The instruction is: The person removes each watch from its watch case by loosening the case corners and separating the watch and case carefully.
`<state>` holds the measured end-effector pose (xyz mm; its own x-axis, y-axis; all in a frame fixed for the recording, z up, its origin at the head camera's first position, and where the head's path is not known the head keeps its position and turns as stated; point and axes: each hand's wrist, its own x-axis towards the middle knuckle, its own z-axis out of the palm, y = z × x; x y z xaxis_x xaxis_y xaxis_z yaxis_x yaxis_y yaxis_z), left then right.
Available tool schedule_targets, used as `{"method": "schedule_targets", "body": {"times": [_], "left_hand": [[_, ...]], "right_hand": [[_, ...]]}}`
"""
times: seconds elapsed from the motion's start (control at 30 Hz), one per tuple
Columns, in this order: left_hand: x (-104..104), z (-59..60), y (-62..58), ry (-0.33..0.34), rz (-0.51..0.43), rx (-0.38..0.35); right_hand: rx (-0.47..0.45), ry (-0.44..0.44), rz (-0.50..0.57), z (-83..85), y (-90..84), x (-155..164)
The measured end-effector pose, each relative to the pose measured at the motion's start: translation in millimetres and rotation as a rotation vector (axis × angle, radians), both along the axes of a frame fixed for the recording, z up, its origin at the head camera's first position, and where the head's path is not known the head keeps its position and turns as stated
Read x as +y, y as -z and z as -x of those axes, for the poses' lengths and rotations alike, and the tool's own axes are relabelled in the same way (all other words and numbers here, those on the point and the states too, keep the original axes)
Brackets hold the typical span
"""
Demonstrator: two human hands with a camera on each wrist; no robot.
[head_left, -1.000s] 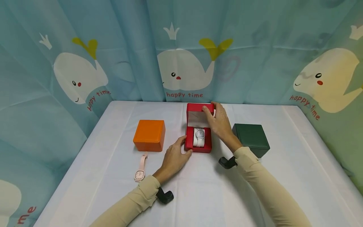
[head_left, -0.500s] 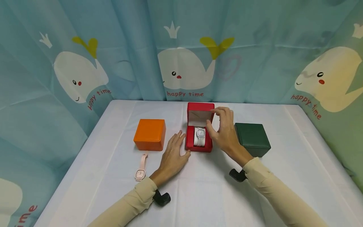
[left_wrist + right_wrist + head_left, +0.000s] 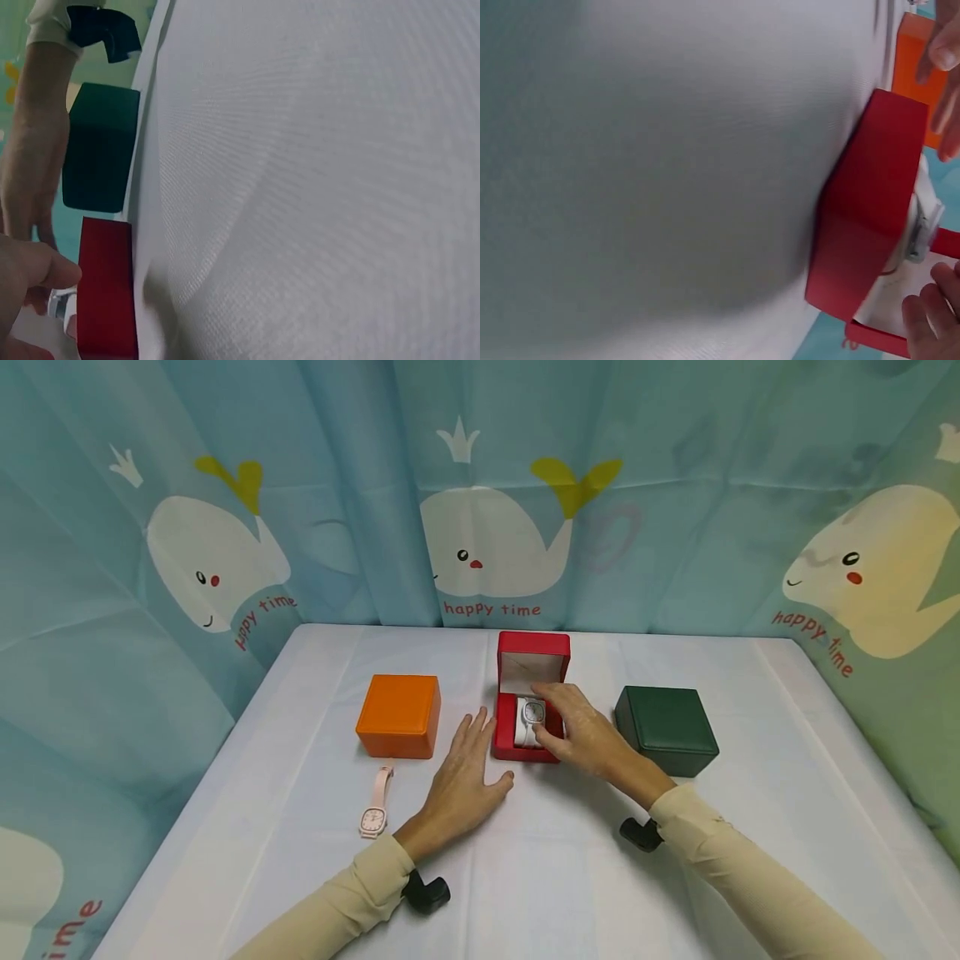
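White watch [image 3: 533, 712], seated in the open red box [image 3: 504, 732], was where your attention had moved. Nearest you, your left grip [image 3: 459, 781] had let go of the box and lay just beside it, fingers spread apart. Your right grip [image 3: 581, 735] had dropped from the lid [image 3: 534, 643], finger and thumb parted about the watch, contact unclear. Farthest off, that lid stood unaided, so the box probably needed no more steadying.

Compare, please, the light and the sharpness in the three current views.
Head: bright and fairly sharp, with a soft shadow by the right sleeve on the white tablecloth; left wrist: dimmer and softer, the green box very dark; right wrist: also soft, tablecloth greyish, shadow along the red box.
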<state>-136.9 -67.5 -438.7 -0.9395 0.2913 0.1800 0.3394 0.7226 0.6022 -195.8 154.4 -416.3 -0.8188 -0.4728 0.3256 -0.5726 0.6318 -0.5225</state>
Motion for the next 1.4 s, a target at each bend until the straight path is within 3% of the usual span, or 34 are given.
{"method": "schedule_targets", "body": {"times": [0.47,1.07,1.4], "left_hand": [[2,-2.4,-1.2,0.079,0.078,-0.048],[0,0.7,-4.2,0.088,0.156,-0.046],[0,1.2,-7.1,0.082,0.168,-0.031]], "right_hand": [[-0.162,0.022,-0.121,4.2,11.5,-4],[-0.165,-0.034,-0.169,9.6,7.9,-5],[-0.159,-0.047,-0.092,9.6,8.1,-5]]}}
